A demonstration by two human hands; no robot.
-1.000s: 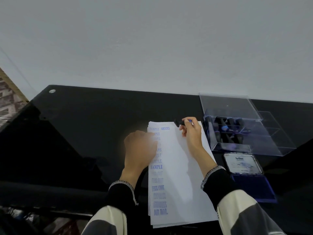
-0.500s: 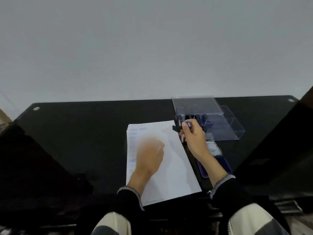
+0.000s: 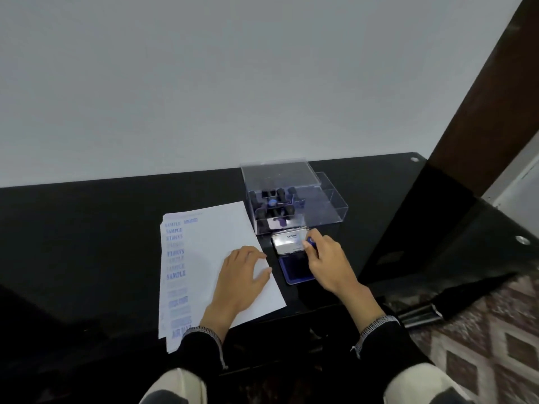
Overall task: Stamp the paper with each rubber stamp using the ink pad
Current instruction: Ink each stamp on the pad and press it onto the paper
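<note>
My right hand [image 3: 326, 258] pinches a stamp [image 3: 311, 242] over the ink pad [image 3: 294, 269], reloading, I'd say. My left hand [image 3: 242, 272] lies flat, fingers spread, pinning the paper [image 3: 215, 228] steady. Box [image 3: 320, 205] sits just beyond my fingertips.

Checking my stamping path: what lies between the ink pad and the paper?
Head view: only a narrow bare strip of black table separates the ink pad from the paper.
</note>
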